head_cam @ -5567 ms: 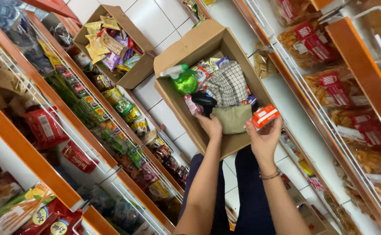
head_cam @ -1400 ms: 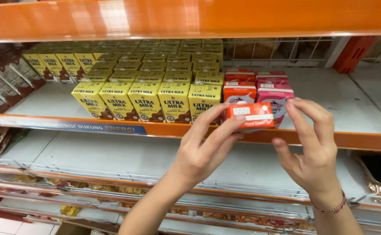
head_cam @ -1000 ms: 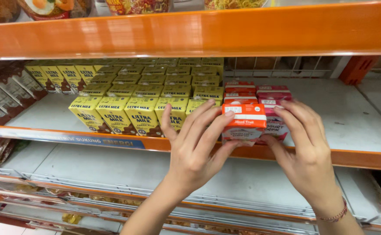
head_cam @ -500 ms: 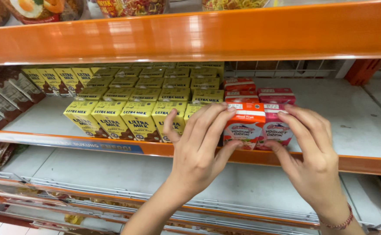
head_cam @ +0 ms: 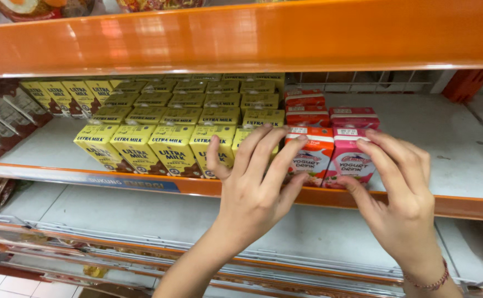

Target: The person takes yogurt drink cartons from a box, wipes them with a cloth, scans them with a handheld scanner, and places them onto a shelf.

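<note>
An orange drink carton [head_cam: 314,157] stands at the front edge of the orange-lipped shelf [head_cam: 142,185], beside a pink drink carton [head_cam: 351,160]. My left hand [head_cam: 252,187] is spread, its fingertips resting on the orange carton's top left corner. My right hand [head_cam: 401,193] has its fingers apart, fingertips on the pink carton's top right and thumb at its lower front. Neither hand lifts anything. More orange and pink cartons [head_cam: 307,107] stand in rows behind.
Rows of yellow milk cartons [head_cam: 169,140] fill the shelf to the left, with brown packets [head_cam: 4,121] further left. Bare grey shelf [head_cam: 451,143] lies to the right. An orange shelf [head_cam: 252,38] hangs close above, and a lower grey shelf [head_cam: 142,215] sits below.
The orange carton, carried from a box to the shelf, has been set upright at the front beside the pink one. Both hands have loosened and now only touch the cartons.
</note>
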